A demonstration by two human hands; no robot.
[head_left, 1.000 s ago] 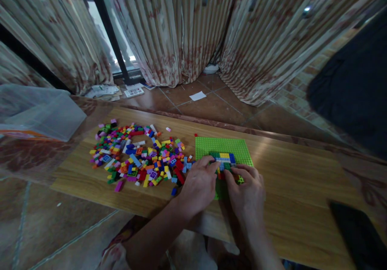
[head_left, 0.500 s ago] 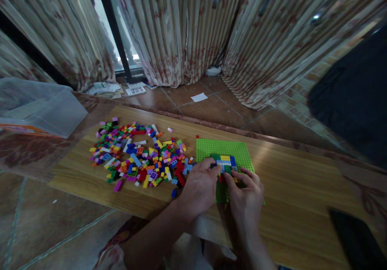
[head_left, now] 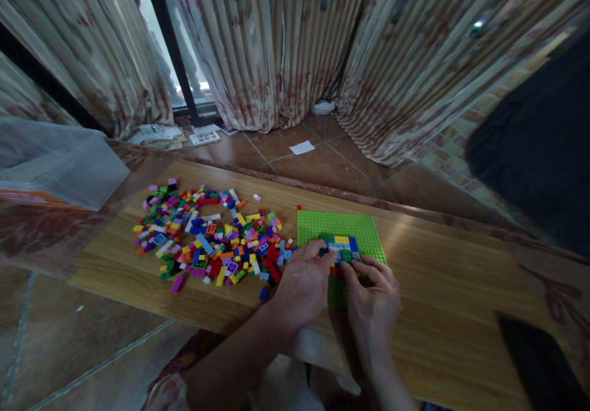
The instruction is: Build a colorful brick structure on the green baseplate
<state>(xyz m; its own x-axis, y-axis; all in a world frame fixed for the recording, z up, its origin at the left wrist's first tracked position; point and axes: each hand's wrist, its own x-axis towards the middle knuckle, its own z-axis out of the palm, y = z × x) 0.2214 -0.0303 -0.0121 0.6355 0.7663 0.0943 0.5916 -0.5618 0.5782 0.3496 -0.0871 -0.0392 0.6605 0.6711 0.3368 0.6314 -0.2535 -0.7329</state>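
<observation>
Head view, and action was at fingertips: brick build sat between them over green baseplate, seated or lifted unclear. Left hand curled at its left side, right hand at near right; clamped or merely touching, I couldn't tell. Fitting step, I judged; next move called for steady pressing. Fingers hid near edge; loose bricks lay left of them.

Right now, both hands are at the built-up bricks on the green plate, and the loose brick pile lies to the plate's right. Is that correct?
Not quite: the loose brick pile lies to the left of the green plate, as the head view shows. The rest holds: the left hand and right hand are at the built-up bricks on that plate.
</observation>
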